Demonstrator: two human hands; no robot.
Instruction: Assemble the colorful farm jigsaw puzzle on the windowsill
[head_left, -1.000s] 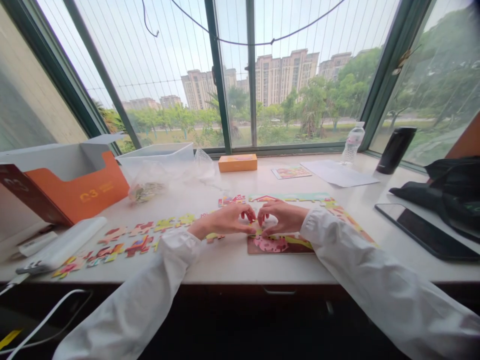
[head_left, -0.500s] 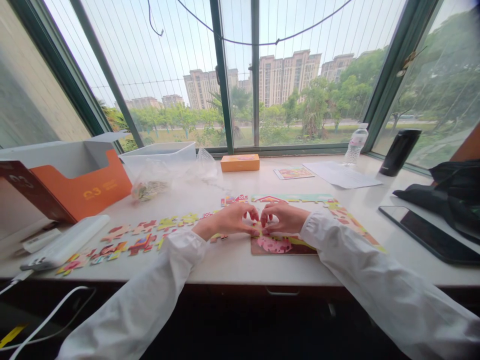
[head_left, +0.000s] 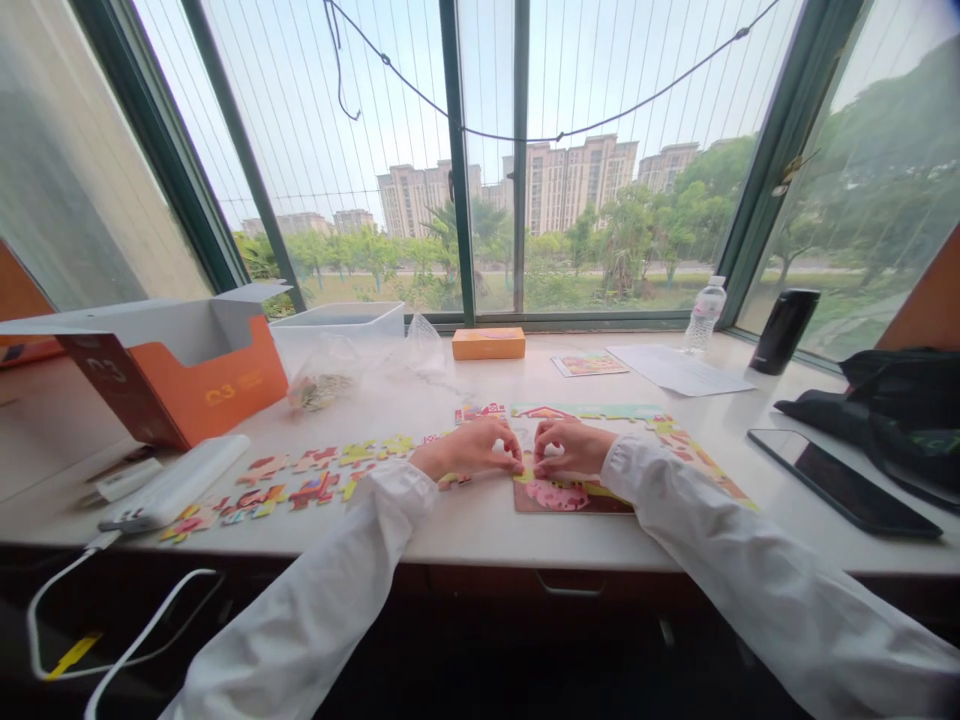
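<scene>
A partly built colourful jigsaw puzzle (head_left: 675,440) lies on the pale windowsill table (head_left: 480,520), with a finished pink patch at its near edge. My left hand (head_left: 469,452) and my right hand (head_left: 571,450) meet over the puzzle's left part, fingers curled and fingertips pressed down on a small puzzle piece (head_left: 525,470) between them. Both arms wear white sleeves. Several loose puzzle pieces (head_left: 300,480) are spread in rows to the left of my left hand.
An open orange box (head_left: 180,370), a clear plastic bin (head_left: 337,330) and a plastic bag (head_left: 330,375) stand at the left. A white power bank (head_left: 176,482) with cable lies near the front edge. A small orange box (head_left: 489,343), papers (head_left: 667,370), water bottle (head_left: 705,313), black cup (head_left: 782,318), tablet (head_left: 844,482) and black bag (head_left: 900,400) sit behind and right.
The camera has tilted up and back slightly. Both hands stay together on the puzzle, their fingers drawn closer and pressing lower.
</scene>
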